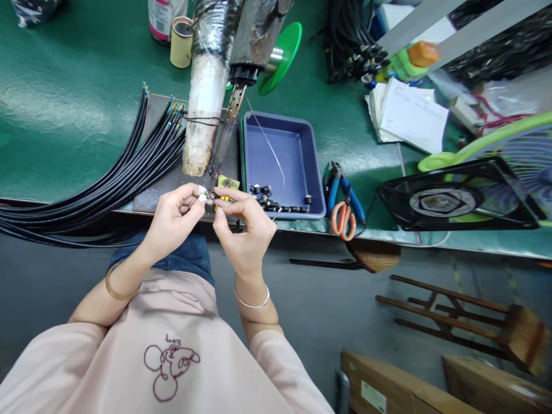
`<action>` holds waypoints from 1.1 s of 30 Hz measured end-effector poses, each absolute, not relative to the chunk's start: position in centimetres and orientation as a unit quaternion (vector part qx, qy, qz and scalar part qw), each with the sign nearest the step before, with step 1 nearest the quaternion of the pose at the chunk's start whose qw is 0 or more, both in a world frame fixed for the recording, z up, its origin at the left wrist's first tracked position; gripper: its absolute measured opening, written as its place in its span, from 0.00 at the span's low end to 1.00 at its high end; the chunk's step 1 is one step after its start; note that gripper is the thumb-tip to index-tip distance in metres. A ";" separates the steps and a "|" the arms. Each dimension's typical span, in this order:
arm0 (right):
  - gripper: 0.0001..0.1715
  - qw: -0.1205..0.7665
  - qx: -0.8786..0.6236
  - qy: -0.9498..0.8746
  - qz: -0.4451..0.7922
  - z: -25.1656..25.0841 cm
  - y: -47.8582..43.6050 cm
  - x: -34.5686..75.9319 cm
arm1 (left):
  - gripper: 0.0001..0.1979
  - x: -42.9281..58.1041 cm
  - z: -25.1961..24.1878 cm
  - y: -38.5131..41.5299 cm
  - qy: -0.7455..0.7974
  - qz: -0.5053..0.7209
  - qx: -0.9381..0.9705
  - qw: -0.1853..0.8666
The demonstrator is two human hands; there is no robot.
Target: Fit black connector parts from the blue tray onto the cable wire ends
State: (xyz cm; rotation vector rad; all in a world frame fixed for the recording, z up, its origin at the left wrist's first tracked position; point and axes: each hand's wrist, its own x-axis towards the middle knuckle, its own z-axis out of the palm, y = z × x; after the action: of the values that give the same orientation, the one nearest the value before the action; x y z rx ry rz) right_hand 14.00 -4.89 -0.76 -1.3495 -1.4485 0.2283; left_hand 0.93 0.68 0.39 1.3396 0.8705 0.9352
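Observation:
My left hand (175, 215) and my right hand (244, 224) meet at the bench's front edge, both pinched on a small connector piece (210, 198) with tiny wires. It sits just under the tip of a soldering iron (224, 135) that hangs down from a holder. A thin solder wire (267, 144) runs from a green spool (282, 54) toward my right hand. A bundle of black cables (116, 178) with coloured wire ends fans out at the left. Small black parts (269, 202) lie in the blue tray (302, 149).
Blue-handled pliers and orange scissors (342, 204) lie right of the tray. A black fan (452, 201), papers (409, 112) and more black cables (349, 40) fill the right side. A taped tube (207, 98) hangs beside the iron. A wooden stool (474, 322) and cardboard boxes (401, 385) stand on the floor.

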 end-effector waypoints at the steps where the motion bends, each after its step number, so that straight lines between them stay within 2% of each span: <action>1: 0.10 0.543 -0.565 -0.615 0.089 -0.8 -4.8 14.0 | 0.08 0.9 0.4 0.7 0.376 0.405 0.576 0.602; 12: 0.10 0.536 -0.550 -0.640 0.035 -0.8 -4.5 13.9 | 0.06 1.1 0.4 0.9 0.382 0.424 0.573 0.589; 33: 0.10 0.539 -0.550 -0.636 0.049 -0.8 -4.5 14.0 | 0.06 1.2 0.6 0.7 0.401 0.427 0.562 0.585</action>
State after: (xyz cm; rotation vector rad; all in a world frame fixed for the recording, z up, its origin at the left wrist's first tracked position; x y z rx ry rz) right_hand 14.02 -4.45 -0.80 -1.3070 -1.5123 0.1175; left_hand 1.24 0.69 0.59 1.3104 0.9347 0.9962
